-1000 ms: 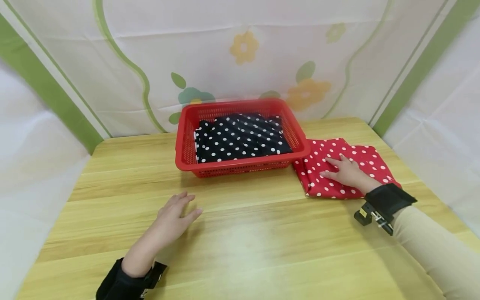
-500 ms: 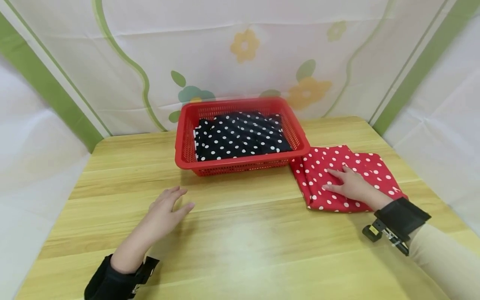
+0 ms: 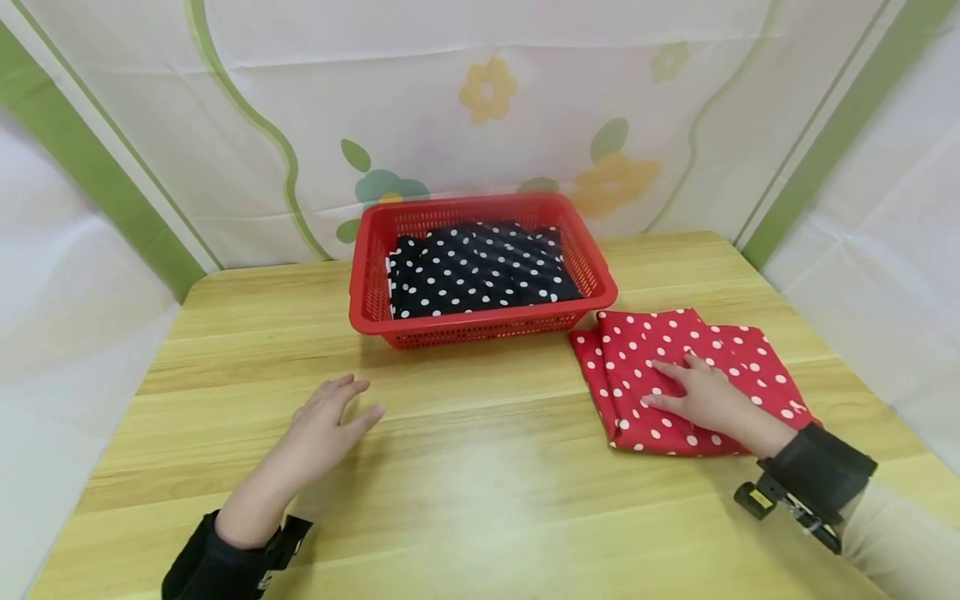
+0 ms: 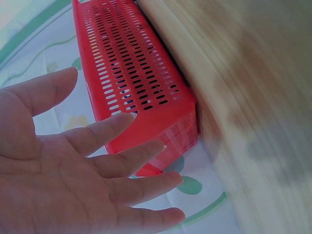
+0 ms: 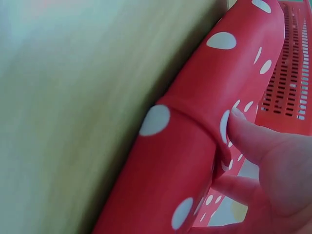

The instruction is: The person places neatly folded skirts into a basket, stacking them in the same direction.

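A folded red cloth with white polka dots (image 3: 675,342) lies on the right part of the table, just in front of the basket's right corner. On top of it rests my right hand (image 3: 708,396), its fingers spread and pressing the fabric. The right wrist view shows the thumb (image 5: 251,139) against the cloth near a fold (image 5: 195,114). Over the left part of the table my left hand (image 3: 322,433) is held with straight, parted fingers and nothing in it. In the left wrist view its palm (image 4: 63,180) faces the red basket (image 4: 131,58).
At the back middle of the wooden table (image 3: 450,467) stands a red plastic basket (image 3: 487,321) with slotted sides. Folded black cloth with white dots (image 3: 480,271) fills its bottom. A white flowered curtain (image 3: 420,108) rises behind the table, with white sheets on both sides.
My right hand has drawn the red cloth toward the front edge, away from the basket's corner. My left hand has shifted slightly back and left.
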A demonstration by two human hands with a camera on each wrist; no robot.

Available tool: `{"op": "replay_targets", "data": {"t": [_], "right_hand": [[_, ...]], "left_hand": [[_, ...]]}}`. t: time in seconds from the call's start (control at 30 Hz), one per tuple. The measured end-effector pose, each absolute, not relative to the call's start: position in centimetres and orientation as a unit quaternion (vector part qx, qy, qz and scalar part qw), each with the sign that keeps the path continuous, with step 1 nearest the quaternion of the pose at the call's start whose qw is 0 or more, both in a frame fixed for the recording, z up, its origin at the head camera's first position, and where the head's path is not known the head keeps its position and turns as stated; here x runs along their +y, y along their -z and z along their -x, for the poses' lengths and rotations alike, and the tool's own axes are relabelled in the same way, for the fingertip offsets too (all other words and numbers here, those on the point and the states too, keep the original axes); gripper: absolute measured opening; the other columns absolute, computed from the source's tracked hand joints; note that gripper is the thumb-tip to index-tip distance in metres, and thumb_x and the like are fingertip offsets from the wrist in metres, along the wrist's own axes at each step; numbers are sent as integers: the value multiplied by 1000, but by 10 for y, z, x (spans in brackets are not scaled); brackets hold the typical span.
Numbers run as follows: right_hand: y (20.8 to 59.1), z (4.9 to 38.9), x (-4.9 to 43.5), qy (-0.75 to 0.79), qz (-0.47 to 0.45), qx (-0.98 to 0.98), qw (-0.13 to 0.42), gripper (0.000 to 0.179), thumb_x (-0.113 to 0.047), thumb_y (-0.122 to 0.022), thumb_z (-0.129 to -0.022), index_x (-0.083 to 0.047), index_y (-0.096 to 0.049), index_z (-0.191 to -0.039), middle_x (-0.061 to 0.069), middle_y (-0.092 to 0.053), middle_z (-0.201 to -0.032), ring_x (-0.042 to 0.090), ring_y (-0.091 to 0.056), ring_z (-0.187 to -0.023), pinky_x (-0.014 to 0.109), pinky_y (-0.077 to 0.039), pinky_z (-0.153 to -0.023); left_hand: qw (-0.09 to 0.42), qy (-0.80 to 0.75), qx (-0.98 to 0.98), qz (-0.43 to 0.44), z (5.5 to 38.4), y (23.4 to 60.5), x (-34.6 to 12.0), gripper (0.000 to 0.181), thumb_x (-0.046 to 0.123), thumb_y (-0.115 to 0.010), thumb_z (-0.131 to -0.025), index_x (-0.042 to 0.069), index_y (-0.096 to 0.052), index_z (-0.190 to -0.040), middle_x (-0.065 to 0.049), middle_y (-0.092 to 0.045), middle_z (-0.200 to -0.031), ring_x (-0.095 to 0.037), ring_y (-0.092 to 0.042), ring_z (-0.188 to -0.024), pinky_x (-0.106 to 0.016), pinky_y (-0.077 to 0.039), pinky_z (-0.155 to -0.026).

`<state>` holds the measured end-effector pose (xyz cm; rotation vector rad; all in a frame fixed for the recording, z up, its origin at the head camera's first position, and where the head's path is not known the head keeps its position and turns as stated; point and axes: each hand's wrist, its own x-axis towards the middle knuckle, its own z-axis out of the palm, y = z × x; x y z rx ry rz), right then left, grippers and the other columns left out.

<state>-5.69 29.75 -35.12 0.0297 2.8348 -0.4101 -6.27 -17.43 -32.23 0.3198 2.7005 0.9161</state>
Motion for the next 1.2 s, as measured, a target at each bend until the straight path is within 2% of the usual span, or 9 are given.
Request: {"op": "replay_targets", "data": {"t": [0.57, 0.87, 1.03, 1.1, 1.2], "right_hand": [[348, 37, 268, 116, 7, 985, 128, 87, -47, -82, -71, 0, -52, -137, 39, -39, -128, 56, -44, -108, 49, -57, -66], [347, 31, 242, 109, 8, 985, 133, 87, -47, -84, -68, -5, -53, -138, 35, -41, -129, 55, -44, -110, 51, -56, -68], [345, 34, 241, 106, 21, 986, 127, 85, -46, -85, -67, -5, -56, -135, 31, -46, -125, 50, -48, -108, 50, -56, -68], [345, 35, 246, 106, 37, 987, 117, 84, -45, -86, -66, -5, -57, -135, 31, -46, -126, 50, -46, -110, 50, -56, -69], [346, 39, 257, 118, 67, 985, 111, 85, -44, -86, -67, -6, -55, -137, 31, -40, -135, 54, -36, -120, 57, -53, -76]], "left_hand": [[133, -316, 933, -112, 63, 320, -178, 57, 31, -54, -100, -9, -43, -140, -34, -28, -149, -56, -15, -137, -71, -12, -105], [136, -319, 932, -105, 60, 320, -180, 57, 31, -53, -100, -9, -44, -139, -35, -27, -149, -56, -15, -137, -72, -12, -105], [139, -320, 932, -102, 59, 319, -180, 58, 33, -53, -100, -8, -44, -140, -34, -27, -149, -56, -14, -137, -72, -11, -105], [139, -320, 932, -103, 58, 319, -181, 58, 34, -53, -100, -8, -43, -140, -34, -27, -149, -55, -14, -137, -72, -11, -105], [138, -318, 932, -105, 58, 318, -181, 60, 36, -53, -100, -8, -43, -140, -33, -27, -149, -55, -15, -138, -71, -11, -106]]}}
